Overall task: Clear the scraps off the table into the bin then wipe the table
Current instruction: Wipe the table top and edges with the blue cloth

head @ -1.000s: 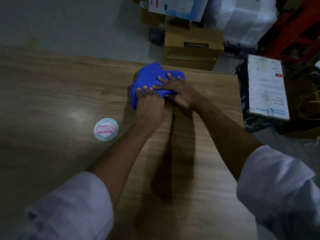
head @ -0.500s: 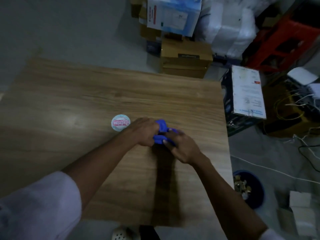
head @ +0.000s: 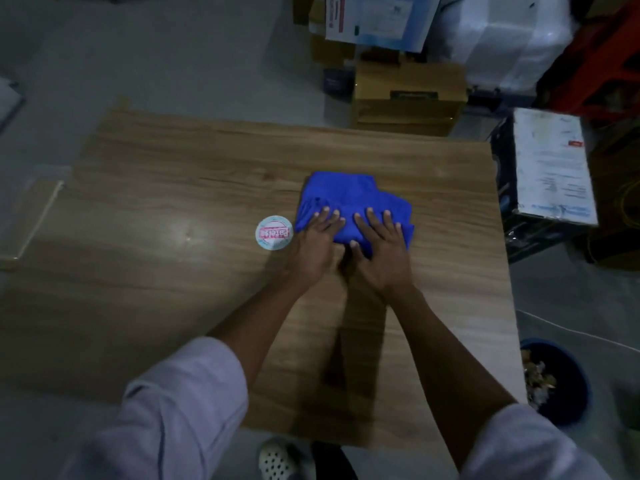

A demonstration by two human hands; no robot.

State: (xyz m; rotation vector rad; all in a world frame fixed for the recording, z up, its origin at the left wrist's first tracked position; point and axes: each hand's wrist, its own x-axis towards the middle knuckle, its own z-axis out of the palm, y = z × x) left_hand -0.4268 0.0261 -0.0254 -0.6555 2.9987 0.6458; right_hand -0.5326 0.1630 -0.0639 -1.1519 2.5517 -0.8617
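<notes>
Pressing blue cloth (head: 349,195) flat on table (head: 173,202): L grip (head: 317,247) + R grip (head: 382,252) side by side, fingers (head: 375,224) straight.

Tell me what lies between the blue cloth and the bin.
In the head view, only bare table wood runs from the blue cloth to the bin on the floor.

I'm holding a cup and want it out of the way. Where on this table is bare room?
The wood stretch left of the round label is bare, as is the far strip beyond the blue cloth. Crowded: the middle, where the left hand and right hand press the cloth beside the label.
</notes>
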